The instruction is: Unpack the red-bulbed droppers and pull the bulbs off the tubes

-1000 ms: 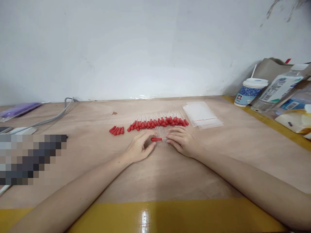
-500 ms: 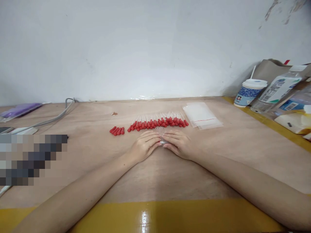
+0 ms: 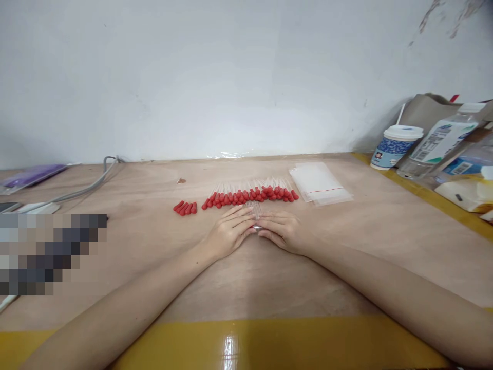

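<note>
Between my two hands lies a small bundle of clear tubes point(image 3: 254, 206), partly covered by my fingers. My left hand point(image 3: 230, 231) closes on its left side, and my right hand point(image 3: 283, 229) closes on the right, fingertips nearly meeting over it. Just beyond the fingers runs a long row of droppers point(image 3: 246, 196) with red rubber bulbs toward me and thin clear tubes pointing to the wall. Several loose red rubber bulbs point(image 3: 185, 207) lie left of that row. Right of it rests a stack of clear plastic bags point(image 3: 321, 182) with a red line.
A paper cup point(image 3: 396, 148) with a straw and a plastic bottle point(image 3: 439, 141) stand at the back right. A grey cable point(image 3: 84, 189) and a purple packet point(image 3: 34, 176) lie at the left. Yellow tape point(image 3: 192, 341) runs along the front edge.
The fingers of both hands have shifted very slightly on the clear tubes. The droppers, bulbs and bags stay where they were.
</note>
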The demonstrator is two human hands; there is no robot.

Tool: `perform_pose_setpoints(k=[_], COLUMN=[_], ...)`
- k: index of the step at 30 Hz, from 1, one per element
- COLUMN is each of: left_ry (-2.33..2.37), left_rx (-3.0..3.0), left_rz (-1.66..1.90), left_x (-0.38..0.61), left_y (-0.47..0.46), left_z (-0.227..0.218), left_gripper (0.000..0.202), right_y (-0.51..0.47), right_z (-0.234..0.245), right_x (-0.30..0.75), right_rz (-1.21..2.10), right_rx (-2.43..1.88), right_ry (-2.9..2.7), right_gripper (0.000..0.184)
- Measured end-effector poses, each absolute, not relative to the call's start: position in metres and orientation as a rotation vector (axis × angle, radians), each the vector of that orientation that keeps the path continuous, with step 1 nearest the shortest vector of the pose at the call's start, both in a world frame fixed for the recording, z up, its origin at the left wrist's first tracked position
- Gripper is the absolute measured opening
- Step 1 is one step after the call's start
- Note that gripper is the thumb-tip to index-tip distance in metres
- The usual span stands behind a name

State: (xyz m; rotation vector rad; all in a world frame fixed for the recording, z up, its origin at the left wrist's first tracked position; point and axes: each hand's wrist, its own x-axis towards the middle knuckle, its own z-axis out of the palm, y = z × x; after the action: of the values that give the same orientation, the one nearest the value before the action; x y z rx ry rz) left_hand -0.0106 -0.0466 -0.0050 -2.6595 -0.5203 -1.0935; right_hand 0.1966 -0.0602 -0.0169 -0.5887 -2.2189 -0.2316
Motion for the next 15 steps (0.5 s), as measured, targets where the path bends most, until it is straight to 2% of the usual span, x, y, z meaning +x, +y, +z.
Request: perform_pose_setpoints(k=[6,15], left_ry=[-0.533,-0.534], left_rx=[-2.638,-2.697], left_rz=[-0.996,-0.934], left_x=[-0.010,-0.012], left_y=[-0.050,-0.055], left_z=[-0.001,0.004], left_gripper=[0.016,0.016], right_y=[-0.058,-0.064], right_z=[-0.020,-0.010], right_x=[0.197,0.197], right_rz=[-0.197,-0.368], right_rx=[-0.543,-0.502], right_ry=[-2.227,-2.267], right_gripper=[0.018,0.015])
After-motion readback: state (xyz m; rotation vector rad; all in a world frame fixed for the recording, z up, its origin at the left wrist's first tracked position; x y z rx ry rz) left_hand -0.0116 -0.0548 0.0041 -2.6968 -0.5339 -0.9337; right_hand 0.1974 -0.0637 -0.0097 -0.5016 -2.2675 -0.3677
